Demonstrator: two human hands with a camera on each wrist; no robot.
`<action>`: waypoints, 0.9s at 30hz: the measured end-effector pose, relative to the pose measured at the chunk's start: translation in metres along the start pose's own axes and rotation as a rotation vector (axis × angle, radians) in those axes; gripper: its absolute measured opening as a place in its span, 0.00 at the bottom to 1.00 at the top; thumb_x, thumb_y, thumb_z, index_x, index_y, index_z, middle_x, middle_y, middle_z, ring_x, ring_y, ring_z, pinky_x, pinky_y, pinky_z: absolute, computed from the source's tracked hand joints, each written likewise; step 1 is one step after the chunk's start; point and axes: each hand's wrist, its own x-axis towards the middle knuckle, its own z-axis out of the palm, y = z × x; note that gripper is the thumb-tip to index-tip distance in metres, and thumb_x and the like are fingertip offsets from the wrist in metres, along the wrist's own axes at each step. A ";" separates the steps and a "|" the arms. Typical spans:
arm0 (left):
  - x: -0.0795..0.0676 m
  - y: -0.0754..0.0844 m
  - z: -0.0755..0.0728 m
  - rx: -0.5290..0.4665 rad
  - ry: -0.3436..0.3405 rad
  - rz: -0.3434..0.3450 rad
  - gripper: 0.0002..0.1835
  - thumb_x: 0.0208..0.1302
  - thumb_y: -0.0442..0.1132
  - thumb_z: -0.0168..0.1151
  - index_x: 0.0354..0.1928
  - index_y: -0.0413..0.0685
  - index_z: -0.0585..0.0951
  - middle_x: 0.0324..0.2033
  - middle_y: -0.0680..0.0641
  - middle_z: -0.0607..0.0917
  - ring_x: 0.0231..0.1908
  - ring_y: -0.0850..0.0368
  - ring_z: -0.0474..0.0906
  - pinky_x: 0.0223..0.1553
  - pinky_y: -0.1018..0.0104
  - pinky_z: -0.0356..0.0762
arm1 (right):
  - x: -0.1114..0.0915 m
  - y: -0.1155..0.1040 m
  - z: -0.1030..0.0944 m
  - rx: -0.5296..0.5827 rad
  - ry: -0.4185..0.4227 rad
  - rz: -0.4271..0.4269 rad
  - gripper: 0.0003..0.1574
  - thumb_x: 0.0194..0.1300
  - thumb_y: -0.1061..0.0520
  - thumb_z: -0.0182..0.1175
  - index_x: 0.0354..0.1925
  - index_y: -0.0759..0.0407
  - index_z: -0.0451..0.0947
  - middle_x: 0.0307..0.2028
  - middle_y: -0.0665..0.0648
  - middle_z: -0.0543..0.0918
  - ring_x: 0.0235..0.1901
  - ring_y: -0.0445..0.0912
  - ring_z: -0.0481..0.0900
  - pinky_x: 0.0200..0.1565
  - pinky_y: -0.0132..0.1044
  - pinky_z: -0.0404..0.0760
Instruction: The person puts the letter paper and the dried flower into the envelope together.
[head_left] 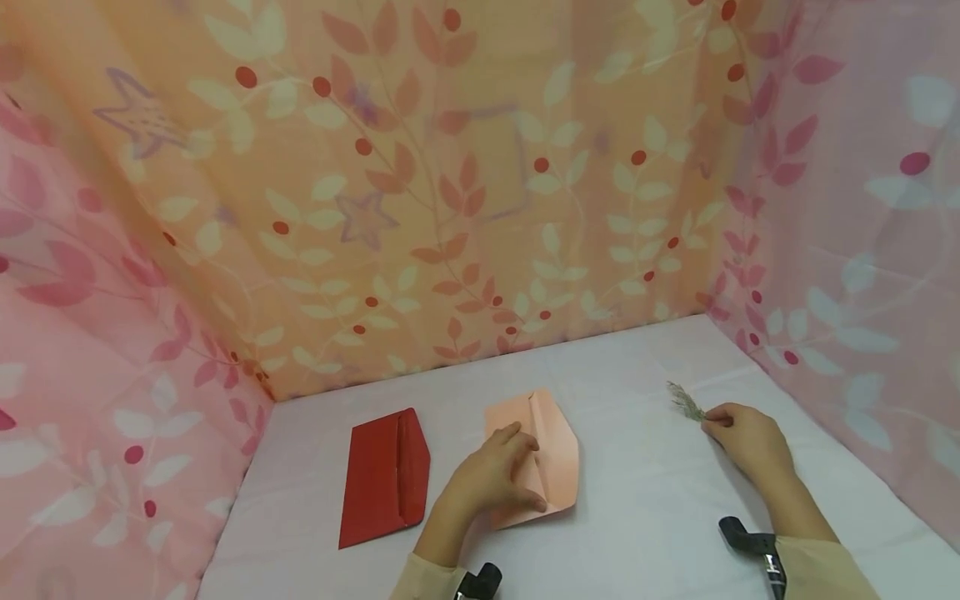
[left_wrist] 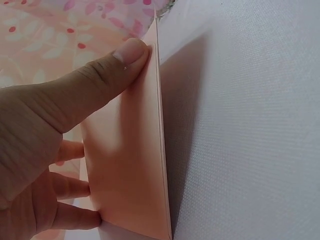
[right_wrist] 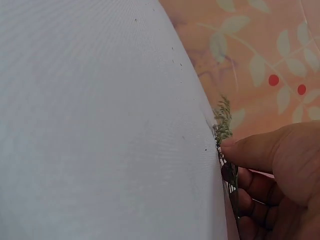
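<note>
A peach envelope (head_left: 551, 450) lies on the white cloth with its flap side showing and the flap folded out to the right. My left hand (head_left: 491, 475) rests on it, fingers spread over the upper part and thumb near the lower right corner. In the left wrist view the thumb (left_wrist: 131, 51) presses on the paper while the other fingertips touch its far edge. Off to the right, my right hand (head_left: 750, 442) pinches a small dried grass sprig (head_left: 684, 402) between thumb and fingers. Its feathery tip (right_wrist: 224, 117) sticks out past the thumb; the stems run down along the curled fingers.
A red envelope (head_left: 371, 479), flap out to the right, lies left of the peach one. White cloth (head_left: 630, 467) covers the table. Leaf-patterned curtains (head_left: 480, 250) enclose the back and both sides. Tiny dark specks dot the cloth in the right wrist view.
</note>
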 end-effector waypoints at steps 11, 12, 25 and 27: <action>0.001 0.001 -0.002 -0.038 -0.018 -0.009 0.43 0.38 0.68 0.82 0.60 0.72 0.75 0.76 0.47 0.65 0.71 0.44 0.69 0.61 0.41 0.76 | -0.005 -0.001 -0.015 -0.067 -0.061 0.030 0.15 0.65 0.53 0.68 0.45 0.62 0.85 0.44 0.68 0.87 0.44 0.66 0.82 0.40 0.61 0.77; 0.000 0.001 -0.002 -0.035 -0.019 -0.010 0.43 0.38 0.68 0.82 0.59 0.72 0.75 0.76 0.47 0.65 0.71 0.44 0.70 0.61 0.41 0.76 | -0.006 0.000 -0.016 -0.076 -0.071 0.032 0.15 0.65 0.53 0.69 0.44 0.62 0.85 0.44 0.68 0.87 0.44 0.67 0.82 0.40 0.61 0.77; -0.001 0.004 -0.007 0.001 0.001 0.014 0.42 0.39 0.66 0.82 0.58 0.70 0.75 0.76 0.45 0.66 0.71 0.43 0.70 0.60 0.42 0.77 | 0.001 -0.004 -0.011 0.146 0.005 0.073 0.23 0.70 0.45 0.65 0.47 0.65 0.85 0.41 0.64 0.89 0.39 0.53 0.83 0.35 0.43 0.79; -0.001 0.004 -0.007 -0.010 -0.001 0.011 0.42 0.39 0.66 0.83 0.58 0.69 0.76 0.76 0.45 0.66 0.71 0.43 0.69 0.61 0.41 0.76 | 0.001 -0.009 -0.008 0.198 -0.011 0.096 0.25 0.71 0.43 0.65 0.49 0.65 0.85 0.40 0.62 0.89 0.36 0.48 0.81 0.33 0.38 0.77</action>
